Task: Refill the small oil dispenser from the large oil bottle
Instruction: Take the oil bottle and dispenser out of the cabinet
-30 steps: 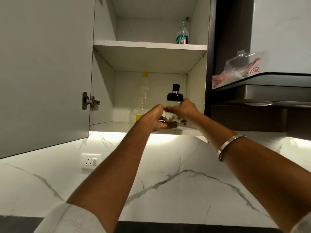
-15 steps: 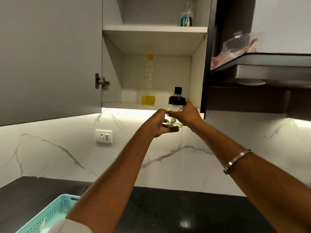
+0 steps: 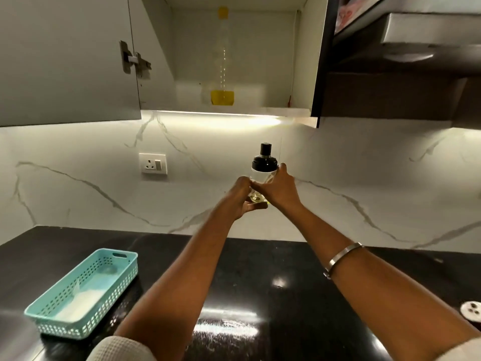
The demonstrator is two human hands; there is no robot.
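both hands holding the small dispenser above the counter

head view: the small oil dispenser [image 3: 261, 178], clear glass with a black cap, is being held upright in mid-air just above the centre of the frame, in front of the marble backsplash [image 3: 364, 173]. the right hand [image 3: 279, 190] is wrapping its fingers around the glass body from the 3 o'clock side. the left hand [image 3: 240, 198] is cupping the base from the 8 o'clock side, its fingers curling under the bottom. a thin layer of yellowish oil is sitting at the dispenser's bottom. the large oil bottle [image 3: 222, 74] is standing up at 12 o'clock on the open cabinet's [image 3: 304, 61] lower shelf, with only a little yellow oil in its base. a teal basket [image 3: 83, 293] is resting on the black countertop [image 3: 286, 295] at 8 o'clock. a metal bangle [image 3: 341, 259] is circling the right wrist.
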